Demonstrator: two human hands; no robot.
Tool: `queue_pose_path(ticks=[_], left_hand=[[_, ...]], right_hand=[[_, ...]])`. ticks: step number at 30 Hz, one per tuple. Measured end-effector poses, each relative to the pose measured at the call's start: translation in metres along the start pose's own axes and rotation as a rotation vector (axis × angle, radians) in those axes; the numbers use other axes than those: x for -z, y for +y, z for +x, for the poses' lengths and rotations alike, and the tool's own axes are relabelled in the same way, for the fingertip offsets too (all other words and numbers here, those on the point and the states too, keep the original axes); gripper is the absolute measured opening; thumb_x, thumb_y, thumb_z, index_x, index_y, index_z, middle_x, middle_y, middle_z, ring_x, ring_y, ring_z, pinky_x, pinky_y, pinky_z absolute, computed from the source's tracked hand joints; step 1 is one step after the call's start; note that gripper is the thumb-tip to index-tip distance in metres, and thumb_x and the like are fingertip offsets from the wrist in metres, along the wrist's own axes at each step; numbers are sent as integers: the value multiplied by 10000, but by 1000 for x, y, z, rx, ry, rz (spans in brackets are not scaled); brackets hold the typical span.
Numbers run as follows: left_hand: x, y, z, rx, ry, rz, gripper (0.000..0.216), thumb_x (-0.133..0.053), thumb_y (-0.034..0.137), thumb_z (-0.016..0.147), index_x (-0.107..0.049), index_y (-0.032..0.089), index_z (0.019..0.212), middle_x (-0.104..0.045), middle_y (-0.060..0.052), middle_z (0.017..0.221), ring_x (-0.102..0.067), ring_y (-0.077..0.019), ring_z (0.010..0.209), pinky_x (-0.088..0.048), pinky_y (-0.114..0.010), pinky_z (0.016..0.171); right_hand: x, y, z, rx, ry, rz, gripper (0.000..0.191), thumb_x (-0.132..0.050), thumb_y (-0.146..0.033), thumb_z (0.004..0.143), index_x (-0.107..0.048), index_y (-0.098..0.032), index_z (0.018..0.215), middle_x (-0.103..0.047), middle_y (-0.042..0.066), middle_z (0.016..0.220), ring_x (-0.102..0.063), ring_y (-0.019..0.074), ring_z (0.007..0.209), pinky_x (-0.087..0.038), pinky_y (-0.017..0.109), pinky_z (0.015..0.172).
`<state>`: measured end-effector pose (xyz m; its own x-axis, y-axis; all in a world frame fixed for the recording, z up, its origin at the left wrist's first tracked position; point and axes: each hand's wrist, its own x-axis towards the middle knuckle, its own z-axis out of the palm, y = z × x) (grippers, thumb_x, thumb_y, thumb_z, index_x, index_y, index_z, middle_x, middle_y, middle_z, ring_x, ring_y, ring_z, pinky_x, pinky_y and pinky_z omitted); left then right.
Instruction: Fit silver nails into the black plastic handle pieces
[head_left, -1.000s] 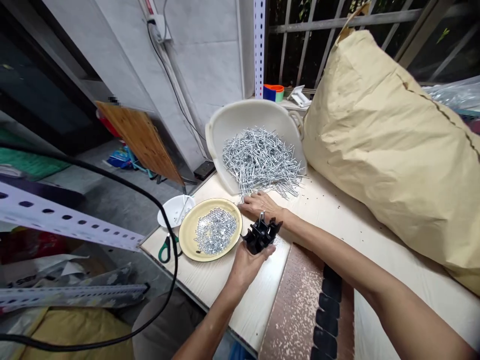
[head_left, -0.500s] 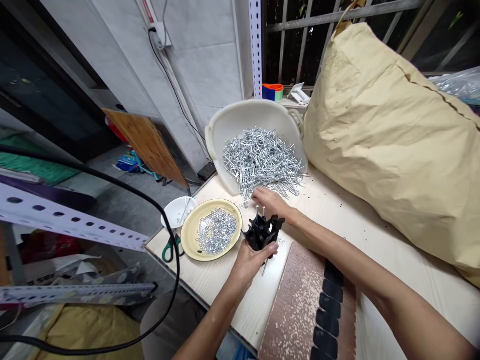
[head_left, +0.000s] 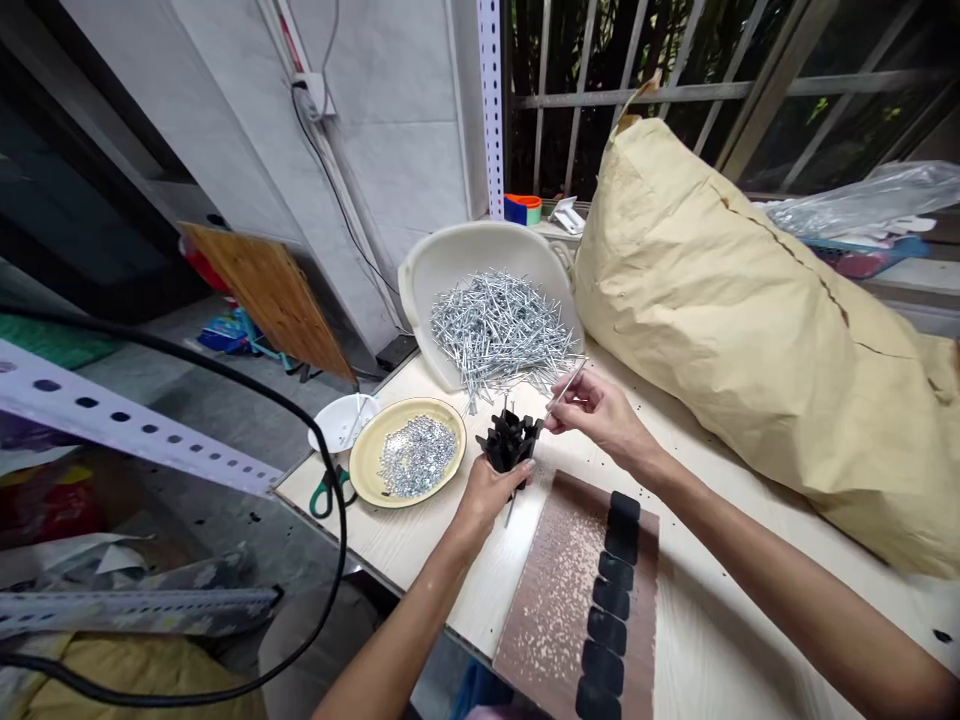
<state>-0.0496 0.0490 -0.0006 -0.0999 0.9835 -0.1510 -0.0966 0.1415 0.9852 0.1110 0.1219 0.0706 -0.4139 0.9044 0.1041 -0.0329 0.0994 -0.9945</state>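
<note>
My left hand [head_left: 491,492] is closed around a black plastic part [head_left: 510,440] with several upright prongs, held just above the table. Thin metal pins stick up out of the part, and one pokes out below it. Between the fingertips of my right hand [head_left: 589,408] is a long thin metal pin [head_left: 568,382], tilted, with its lower end close to the right side of the black part. Whether the pin touches the part I cannot tell. Behind both hands, a tilted white basin [head_left: 421,290] holds a large heap of similar pins [head_left: 502,325].
Left of my hands, a yellow plate [head_left: 361,455] carries small shiny metal pieces, beside a white bowl [head_left: 324,425] and green-handled scissors [head_left: 322,495]. A brown board [head_left: 540,590] bears a row of black pads [head_left: 607,635]. A big tan sack [head_left: 735,300] lies at the right.
My right hand has moved from the front of the pin heap to the right of the black part, and a pin now shows in its fingers. The camera view has shifted slightly.
</note>
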Motion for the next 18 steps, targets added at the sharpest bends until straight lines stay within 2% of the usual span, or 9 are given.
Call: queue_pose_path(ticks=[2, 6, 10, 15, 18], left_hand=[[-4, 3, -1, 11, 3, -28, 278, -756, 351, 634, -606, 120, 674, -592, -7, 588, -519, -116, 549, -386, -238, 545], [-13, 11, -7, 42, -4, -87, 268, -768, 321, 610, -624, 118, 710, -602, -1, 625, -545, -118, 550, -411, -248, 563], [-20, 17, -13, 56, -5, -89, 273, -769, 309, 607, -647, 113, 753, -621, -7, 639, -565, -124, 545, -423, -255, 558], [-23, 20, -16, 30, -32, -171, 348, -790, 293, 581, -667, 116, 855, -646, -14, 712, -576, -128, 578, -458, -271, 582], [-23, 23, -18, 6, -51, -219, 344, -793, 279, 582, -661, 116, 854, -630, -8, 720, -565, -118, 575, -465, -270, 582]], right_hand=[[-2, -6, -3, 45, -49, -109, 228, -597, -371, 800, -574, -176, 914, -623, 17, 766, -636, 146, 692, -531, 302, 652], [-2, -15, -3, 200, -85, -486, 214, -545, -367, 840, -646, -179, 832, -641, 32, 803, -594, 142, 740, -476, 283, 670], [-5, -24, -6, 189, -101, -800, 200, -559, -349, 824, -663, -185, 777, -633, 29, 786, -553, 128, 697, -416, 255, 615], [-13, -40, -10, 113, -158, -961, 159, -594, -339, 791, -658, -195, 767, -635, 11, 737, -519, 110, 616, -331, 234, 528], [-18, -45, -11, 115, -173, -914, 173, -605, -363, 790, -637, -193, 780, -617, -1, 687, -507, 108, 592, -324, 232, 523]])
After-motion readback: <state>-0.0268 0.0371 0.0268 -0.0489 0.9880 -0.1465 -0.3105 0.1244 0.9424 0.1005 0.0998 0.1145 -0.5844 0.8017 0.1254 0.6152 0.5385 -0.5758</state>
